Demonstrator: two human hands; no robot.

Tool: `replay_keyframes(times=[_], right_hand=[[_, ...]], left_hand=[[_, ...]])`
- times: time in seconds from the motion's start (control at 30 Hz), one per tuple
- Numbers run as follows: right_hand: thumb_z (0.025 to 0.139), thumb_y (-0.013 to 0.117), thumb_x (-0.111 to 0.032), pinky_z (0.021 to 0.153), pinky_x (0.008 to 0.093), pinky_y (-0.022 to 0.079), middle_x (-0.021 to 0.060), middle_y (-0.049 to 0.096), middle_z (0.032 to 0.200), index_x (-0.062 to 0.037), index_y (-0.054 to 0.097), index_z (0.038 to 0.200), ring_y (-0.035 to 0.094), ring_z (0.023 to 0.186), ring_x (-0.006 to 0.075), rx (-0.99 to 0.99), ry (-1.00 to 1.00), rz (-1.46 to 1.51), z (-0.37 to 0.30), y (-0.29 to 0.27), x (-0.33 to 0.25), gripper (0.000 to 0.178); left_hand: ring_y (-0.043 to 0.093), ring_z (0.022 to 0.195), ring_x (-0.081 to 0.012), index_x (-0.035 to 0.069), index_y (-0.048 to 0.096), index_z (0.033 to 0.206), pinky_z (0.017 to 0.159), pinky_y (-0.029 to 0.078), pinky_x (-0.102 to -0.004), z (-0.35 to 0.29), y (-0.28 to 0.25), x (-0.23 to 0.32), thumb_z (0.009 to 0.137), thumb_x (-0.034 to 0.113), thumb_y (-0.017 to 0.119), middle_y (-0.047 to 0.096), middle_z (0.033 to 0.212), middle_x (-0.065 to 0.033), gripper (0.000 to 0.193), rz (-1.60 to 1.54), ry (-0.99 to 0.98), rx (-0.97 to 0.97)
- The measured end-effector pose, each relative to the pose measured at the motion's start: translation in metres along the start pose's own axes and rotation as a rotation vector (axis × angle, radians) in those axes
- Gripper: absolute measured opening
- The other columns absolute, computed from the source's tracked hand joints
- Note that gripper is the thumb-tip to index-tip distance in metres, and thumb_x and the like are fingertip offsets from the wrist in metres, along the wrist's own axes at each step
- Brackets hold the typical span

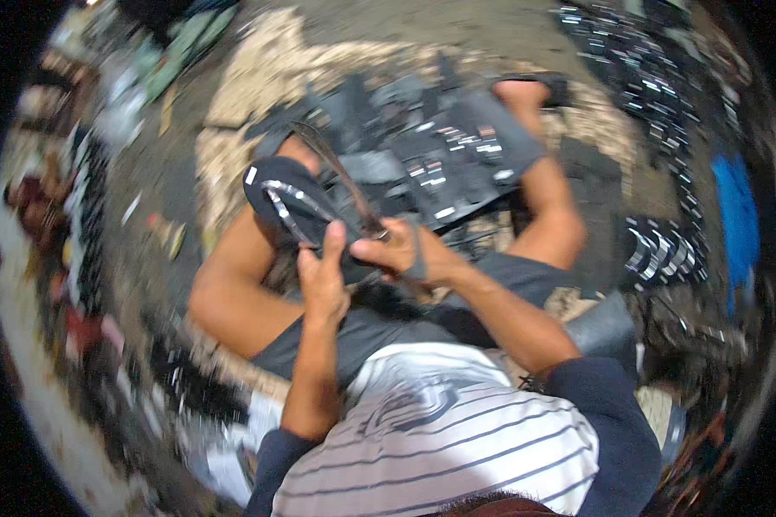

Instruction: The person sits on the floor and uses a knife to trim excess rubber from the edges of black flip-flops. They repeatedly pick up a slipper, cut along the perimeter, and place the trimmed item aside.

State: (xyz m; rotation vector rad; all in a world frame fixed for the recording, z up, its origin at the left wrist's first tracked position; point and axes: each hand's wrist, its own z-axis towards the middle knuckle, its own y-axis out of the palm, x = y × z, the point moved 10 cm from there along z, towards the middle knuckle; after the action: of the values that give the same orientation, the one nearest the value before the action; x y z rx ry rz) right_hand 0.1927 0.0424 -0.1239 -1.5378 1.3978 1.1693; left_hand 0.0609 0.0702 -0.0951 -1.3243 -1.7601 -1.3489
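Note:
A black flip-flop with a shiny silver-edged thong strap is tilted up over my left knee. My left hand is closed round its near end, with the thumb pointing up. Just to the right, my right hand grips a long, thin, brownish tool, which reaches up and left past the flip-flop. Motion blur hides the exact kind of this tool. A grey band circles my right hand. Between my legs lies a heap of black sandal parts, some with shiny trim.
Beneath my legs is a worn tan mat. Rows of black straps with silver trim lie at the far right, and more shiny strips sit beside my right knee. A blue sheet is at the right edge. Mixed clutter covers the left.

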Motion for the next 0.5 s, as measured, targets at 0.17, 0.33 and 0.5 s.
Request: replay_keyframes(times=[0.17, 0.33, 0.5], right_hand=[[0.092, 0.069, -0.045, 0.049, 0.0280, 0.047, 0.0056, 0.061, 0.070, -0.0056, 0.061, 0.096, 0.054, 0.054, 0.0122, 0.607, -0.103, 0.677, -0.025, -0.197, -0.035, 0.041], [0.099, 0.062, -0.034, 0.058, 0.0227, 0.050, 0.0027, 0.062, 0.095, -0.0026, 0.055, 0.133, 0.052, 0.068, 0.0049, 0.852, -0.679, 0.752, -0.125, -0.283, -0.130, 0.047], [0.095, 0.069, -0.024, 0.056, 0.0230, 0.049, 0.0005, 0.062, 0.084, -0.0019, 0.052, 0.133, 0.054, 0.059, 0.0059, 0.763, -0.240, 0.297, -0.136, -0.262, -0.059, 0.047]], left_hand=[[0.055, 0.114, -0.0205, 0.005, 0.043, 0.143, 0.093, 0.046, -0.0389, 0.044, 0.048, -0.087, 0.099, 0.060, 0.047, 0.048, 0.140, -0.0095, 0.070, 0.087, -0.241, -0.240], [0.047, 0.117, -0.0201, 0.015, 0.043, 0.142, 0.095, 0.040, -0.0407, 0.097, 0.035, -0.223, 0.098, 0.051, 0.054, 0.048, 0.139, -0.0069, 0.058, 0.407, -0.450, -0.079], [0.057, 0.097, -0.0214, 0.012, 0.048, 0.135, 0.068, 0.045, -0.0358, 0.123, 0.016, -0.254, 0.097, 0.038, 0.059, 0.057, 0.129, -0.0085, 0.048, 0.416, -0.365, 0.125]])
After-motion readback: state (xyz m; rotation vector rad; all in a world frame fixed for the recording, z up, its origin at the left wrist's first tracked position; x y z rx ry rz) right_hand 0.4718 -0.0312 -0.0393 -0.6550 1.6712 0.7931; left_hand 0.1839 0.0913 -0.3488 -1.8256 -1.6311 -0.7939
